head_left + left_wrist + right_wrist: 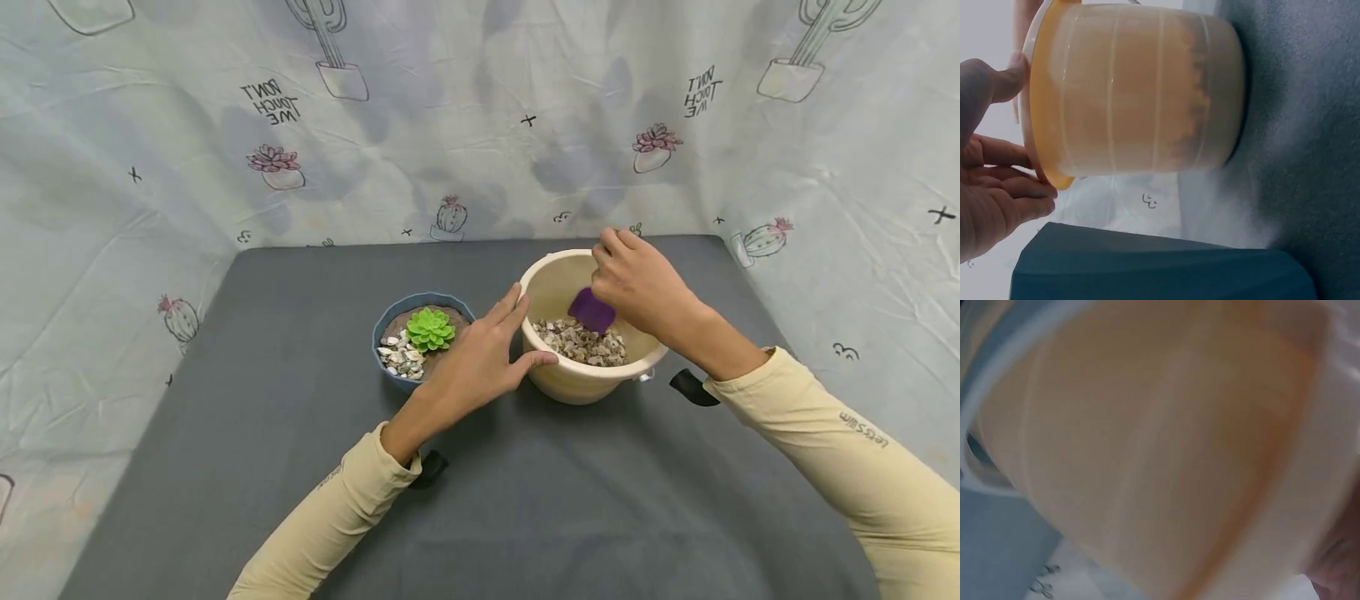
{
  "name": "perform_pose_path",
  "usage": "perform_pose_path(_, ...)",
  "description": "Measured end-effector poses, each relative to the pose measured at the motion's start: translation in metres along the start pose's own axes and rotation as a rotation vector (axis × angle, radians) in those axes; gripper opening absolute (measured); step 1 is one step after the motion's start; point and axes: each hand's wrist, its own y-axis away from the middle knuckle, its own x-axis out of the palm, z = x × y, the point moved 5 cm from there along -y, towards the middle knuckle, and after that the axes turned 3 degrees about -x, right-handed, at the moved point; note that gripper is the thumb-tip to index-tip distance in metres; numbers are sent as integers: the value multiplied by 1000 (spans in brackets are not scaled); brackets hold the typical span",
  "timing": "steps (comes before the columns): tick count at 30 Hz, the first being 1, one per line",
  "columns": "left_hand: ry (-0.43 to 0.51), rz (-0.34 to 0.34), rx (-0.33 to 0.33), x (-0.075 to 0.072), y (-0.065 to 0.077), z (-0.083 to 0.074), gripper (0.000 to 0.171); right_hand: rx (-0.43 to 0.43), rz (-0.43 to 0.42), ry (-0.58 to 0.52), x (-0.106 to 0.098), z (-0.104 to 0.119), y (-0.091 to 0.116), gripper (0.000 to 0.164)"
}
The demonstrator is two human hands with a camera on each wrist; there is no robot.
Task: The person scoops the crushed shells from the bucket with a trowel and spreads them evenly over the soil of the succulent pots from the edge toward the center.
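Pale yellow cloth sleeves (pixel 832 450): nearest to us in the head view, one on each arm, over a dark grey table (pixel 285 367).
Right hand (pixel 637 283): its fingers are curled and hold a flat purple scoop (pixel 592 312); we can't see the part inside the fist.
Round cream plastic bucket (pixel 573 387): it stands upright on the table, with small white and tan pebbles (pixel 581 343) at the bottom. We see the scoop inside it, down by the pebbles.
Left hand (pixel 480 350): thumb and fingers are spread apart, touching the bucket's rim. We think they help it stay steady.
Round blue pot (pixel 405 385): just left of the bucket, with brown soil (pixel 405 319), a bright green leafy plant (pixel 430 330) and white stones (pixel 401 357) on one side only.
Step with the scoop: we think it is digging up pebbles. The next move seems to need a level scoop and a still bucket.
Bucket from the left wrist: we see thumb and fingers on the rim, and pebbles like a dark band through the wall. The pot is close by.
Bucket from the right wrist: its wall is a big blur. We see a bit of the hand in the corner, but can't tell its grip there.
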Motion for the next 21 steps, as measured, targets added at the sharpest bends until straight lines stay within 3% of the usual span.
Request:
perform_pose_path(5,-6,1,32,0,-1,2,88,17,70,-74,11,5,-1,30)
perform_pose_path(14,-10,-29,50,-1,-2,-1,87,199,137,-370,25,-5,14,34)
perform_pose_path(21,5,-43,45,2,-2,-1,86,276,126,-494,29,-6,21,34)
